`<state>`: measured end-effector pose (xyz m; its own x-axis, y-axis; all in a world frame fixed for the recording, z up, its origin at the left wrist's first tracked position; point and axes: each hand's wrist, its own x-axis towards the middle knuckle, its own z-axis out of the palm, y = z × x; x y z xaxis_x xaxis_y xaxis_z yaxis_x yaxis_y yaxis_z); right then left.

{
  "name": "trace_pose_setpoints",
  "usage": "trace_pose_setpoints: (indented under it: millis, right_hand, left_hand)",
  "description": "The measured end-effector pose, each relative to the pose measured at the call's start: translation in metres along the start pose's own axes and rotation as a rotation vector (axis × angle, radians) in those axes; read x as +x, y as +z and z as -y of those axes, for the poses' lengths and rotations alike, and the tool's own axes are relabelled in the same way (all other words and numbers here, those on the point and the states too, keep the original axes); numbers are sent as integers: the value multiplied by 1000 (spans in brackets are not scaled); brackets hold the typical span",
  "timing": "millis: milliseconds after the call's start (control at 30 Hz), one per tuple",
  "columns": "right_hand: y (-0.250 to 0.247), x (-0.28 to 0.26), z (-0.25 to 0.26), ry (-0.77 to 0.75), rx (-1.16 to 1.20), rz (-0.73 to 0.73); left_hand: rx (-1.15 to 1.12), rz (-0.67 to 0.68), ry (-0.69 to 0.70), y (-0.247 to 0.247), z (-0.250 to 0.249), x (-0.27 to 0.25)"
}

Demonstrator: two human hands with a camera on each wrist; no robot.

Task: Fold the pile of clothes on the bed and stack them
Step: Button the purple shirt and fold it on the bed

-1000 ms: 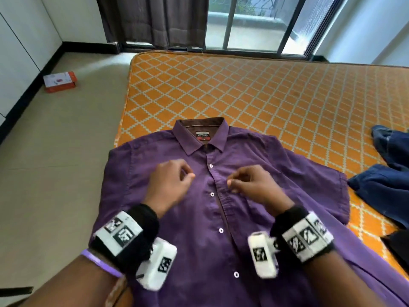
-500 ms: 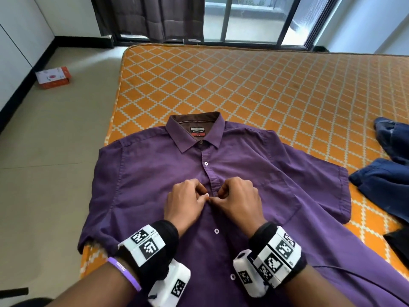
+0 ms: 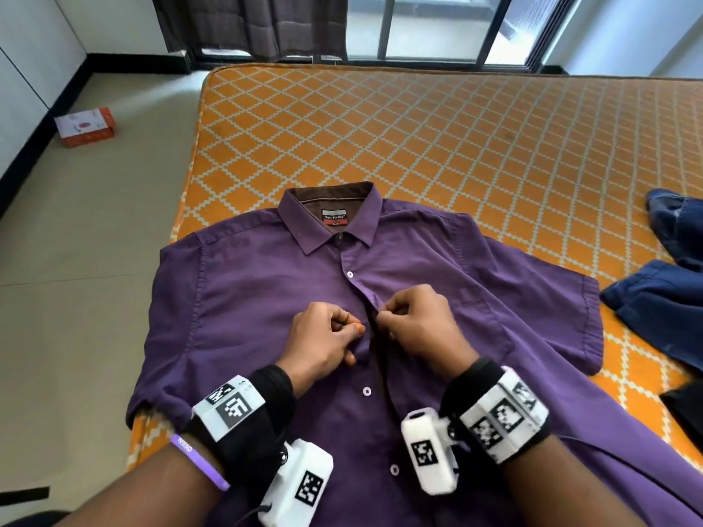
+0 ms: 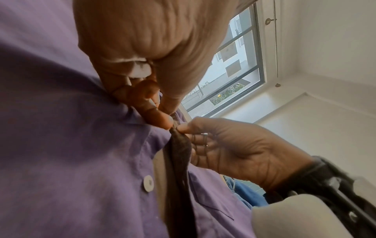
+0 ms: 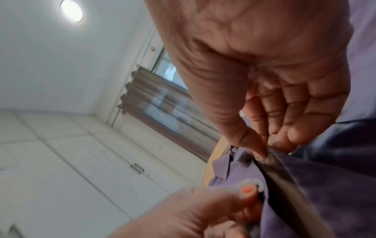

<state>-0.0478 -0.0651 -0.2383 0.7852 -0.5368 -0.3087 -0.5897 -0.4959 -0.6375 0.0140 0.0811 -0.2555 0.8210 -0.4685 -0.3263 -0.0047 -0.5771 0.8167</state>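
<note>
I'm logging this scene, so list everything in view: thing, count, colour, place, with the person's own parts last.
shirt: one, purple, spread collar-up on the near part of the bed, front placket partly open.
bed: one, orange with a pale lattice pattern, fills the middle.
blue garment: one heap, dark blue, on the bed's right edge.
black item: one, black, lower right, mostly cut off.
box: one, orange and white, on the floor at left.
curtain: one, dark brown, by the window.
left hand: pinches the shirt's left placket edge.
right hand: pinches the right placket edge.
</note>
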Motion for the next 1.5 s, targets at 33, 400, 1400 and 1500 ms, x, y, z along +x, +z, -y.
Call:
trace_pose_setpoints:
  millis: [33, 400, 1400, 1500]
  right_hand:
    - [-4, 3, -3, 20, 103, 46]
    - [-13, 7, -9, 16, 438, 282]
    - [5, 5, -9, 97, 588, 296]
    - [6, 5, -9, 78, 563, 286]
  left_hand:
    - [-21, 5, -4, 0, -1, 0]
    - [-107, 1, -47, 3, -4, 4]
    - [-194, 46, -88, 7, 10, 16]
    - [-243, 15, -100, 7, 9, 14]
